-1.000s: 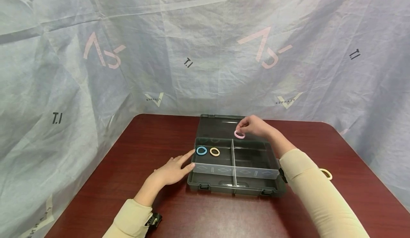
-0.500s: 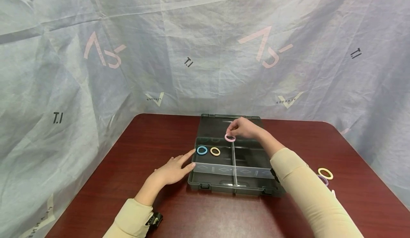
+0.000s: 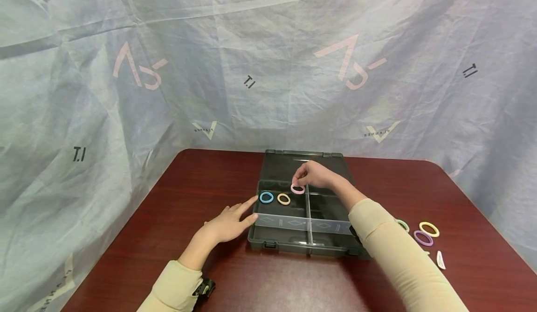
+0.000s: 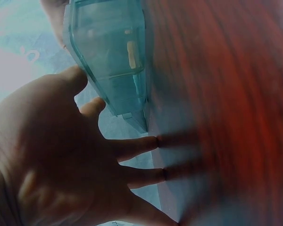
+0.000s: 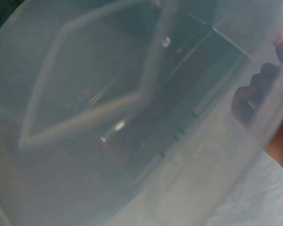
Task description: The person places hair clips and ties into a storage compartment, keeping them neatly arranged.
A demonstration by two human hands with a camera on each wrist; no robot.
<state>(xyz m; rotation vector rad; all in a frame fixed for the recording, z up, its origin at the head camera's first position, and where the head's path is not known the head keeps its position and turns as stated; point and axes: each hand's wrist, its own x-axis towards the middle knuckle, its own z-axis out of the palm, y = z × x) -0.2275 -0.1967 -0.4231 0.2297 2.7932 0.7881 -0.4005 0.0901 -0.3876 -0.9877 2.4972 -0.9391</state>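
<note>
A dark translucent divided box (image 3: 289,246) lies with its lid (image 3: 281,163) folded back. My right hand (image 3: 316,176) pinches a pink ring (image 3: 298,192) over the back left compartment, beside the divider. Inside that compartment lie a blue ring (image 3: 261,198) and a pale orange ring (image 3: 278,199). My left hand (image 3: 226,224), fingers spread, touches the box's left side with thumb and forefinger; in the left wrist view this hand (image 4: 61,146) is beside the box wall (image 4: 104,61). The right wrist view looks through a clear panel (image 5: 85,179), with part of a hand (image 5: 262,94) beyond.
Right of the box on the red-brown table (image 3: 201,172) lie a yellow ring (image 3: 437,234), a purple ring (image 3: 423,243), a green ring (image 3: 405,225) and a small pale clip (image 3: 440,260). A pale cloth (image 3: 272,107) hangs behind the table.
My right hand has moved left and down with the pink ring, from above the lid to over the back left compartment. More rings show beside my right sleeve. My left hand stays at the box.
</note>
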